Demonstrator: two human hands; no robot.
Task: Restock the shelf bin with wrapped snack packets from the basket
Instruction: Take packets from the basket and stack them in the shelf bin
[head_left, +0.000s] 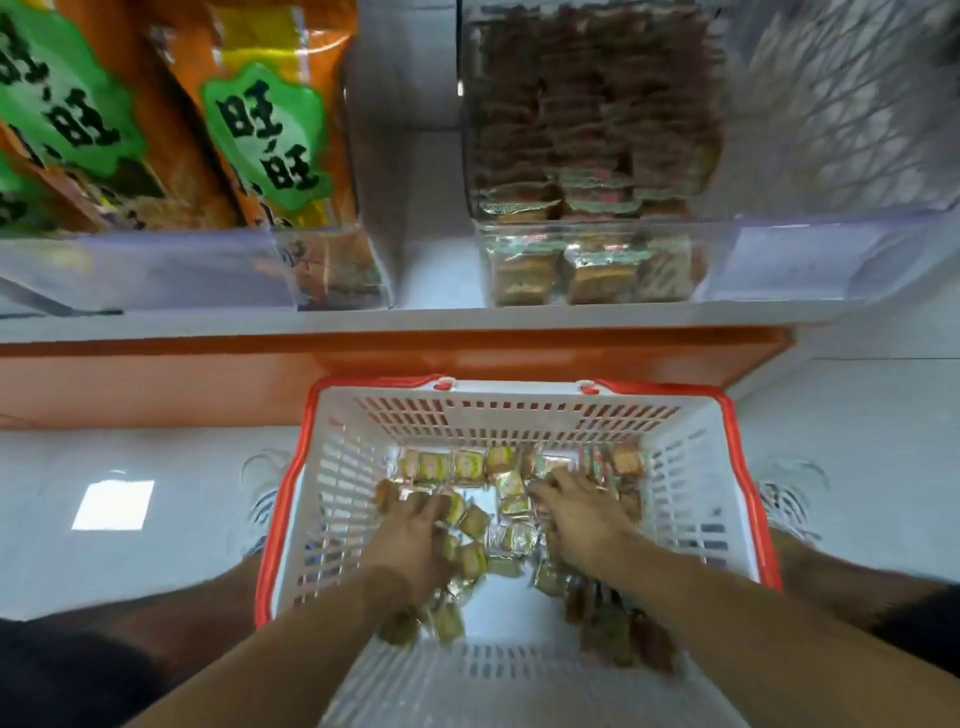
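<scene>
Light's bright and even from overhead; I can see a square lamp glare (113, 504) bouncing off the glossy floor (156, 519). My wide lens bends the shelf edge (395, 325), the corners smear badly, and my hands look soft with motion blur. Shadows stay faint.

Basket on the floor before the shelf, both hands inside it.

The basket (696, 467) stood on the floor (156, 561), just in front of the shelf (415, 319). Packets (511, 499) lay in the basket; the left hand (410, 540) was down among them on the left, the right hand (582, 514) on the right. On the shelf behind, the bin (597, 260) with packets stood right of the bags (260, 130).
</scene>
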